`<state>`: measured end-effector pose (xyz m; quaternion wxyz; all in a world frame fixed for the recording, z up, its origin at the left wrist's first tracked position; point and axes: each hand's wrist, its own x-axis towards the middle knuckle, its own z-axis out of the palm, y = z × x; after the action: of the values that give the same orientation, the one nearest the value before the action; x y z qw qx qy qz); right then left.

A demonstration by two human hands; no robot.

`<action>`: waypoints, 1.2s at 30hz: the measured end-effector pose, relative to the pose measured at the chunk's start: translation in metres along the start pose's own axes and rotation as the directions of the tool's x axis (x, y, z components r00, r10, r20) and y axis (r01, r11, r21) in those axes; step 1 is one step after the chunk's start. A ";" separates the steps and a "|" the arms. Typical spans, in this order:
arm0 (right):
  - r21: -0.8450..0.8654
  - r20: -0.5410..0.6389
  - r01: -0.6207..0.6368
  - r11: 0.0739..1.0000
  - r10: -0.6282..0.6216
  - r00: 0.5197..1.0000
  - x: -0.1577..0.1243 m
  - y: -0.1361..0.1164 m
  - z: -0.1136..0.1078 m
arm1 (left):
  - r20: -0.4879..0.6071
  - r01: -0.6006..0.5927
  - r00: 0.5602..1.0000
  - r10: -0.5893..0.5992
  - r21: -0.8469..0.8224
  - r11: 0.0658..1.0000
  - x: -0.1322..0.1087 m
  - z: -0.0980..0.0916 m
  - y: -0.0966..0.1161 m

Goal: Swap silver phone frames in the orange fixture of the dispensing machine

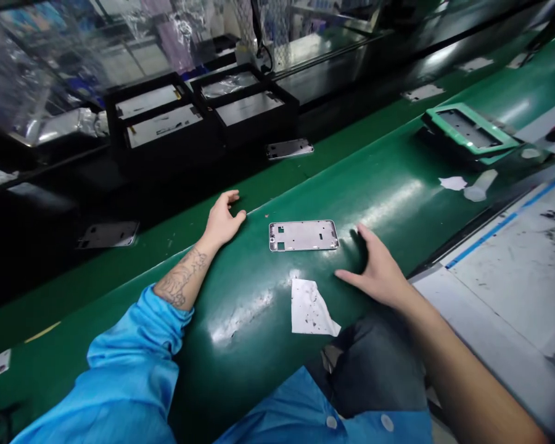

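A silver phone middle frame (304, 235) with small cutouts lies flat on the green work surface (240, 277), between my two hands. To its left is my left hand (222, 219), with nothing in it and its thumb and fingers apart. On the other side, my right hand (374, 265) is held with thumb and forefinger spread, close to the frame's right end but apart from it. Just below the frame lies a torn white paper (312, 308) marked with dark specks.
Beyond the surface's edge, more phone frames (289, 148) lie on a lower green strip (351, 135). Black trays (166, 117) holding flat plates stand behind it. At right are a green-rimmed fixture (472, 129), a clear plastic piece (481, 186) and a white table (518, 265).
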<state>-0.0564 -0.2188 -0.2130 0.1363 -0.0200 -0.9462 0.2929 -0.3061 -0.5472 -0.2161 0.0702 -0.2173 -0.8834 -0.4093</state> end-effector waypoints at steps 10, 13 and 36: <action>0.146 0.019 0.151 0.978 -0.156 0.988 0.081 0.001 0.032 | 0.193 -0.154 0.976 0.105 0.258 0.954 0.145 0.064 0.021; 0.168 -0.005 0.118 0.979 -0.119 0.993 0.078 0.002 0.031 | 0.271 -0.156 0.960 0.075 0.292 0.943 0.200 0.092 0.037; -0.126 -0.346 0.055 0.990 -0.096 0.933 0.248 -0.001 0.065 | 0.142 -0.014 0.990 -0.012 0.181 0.983 -0.163 -0.085 -0.003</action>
<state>-0.3128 -0.2264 -0.2025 0.3127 -0.0432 -0.9219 0.2245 -0.1655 -0.6661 -0.2118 0.0264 -0.2390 -0.9197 -0.3103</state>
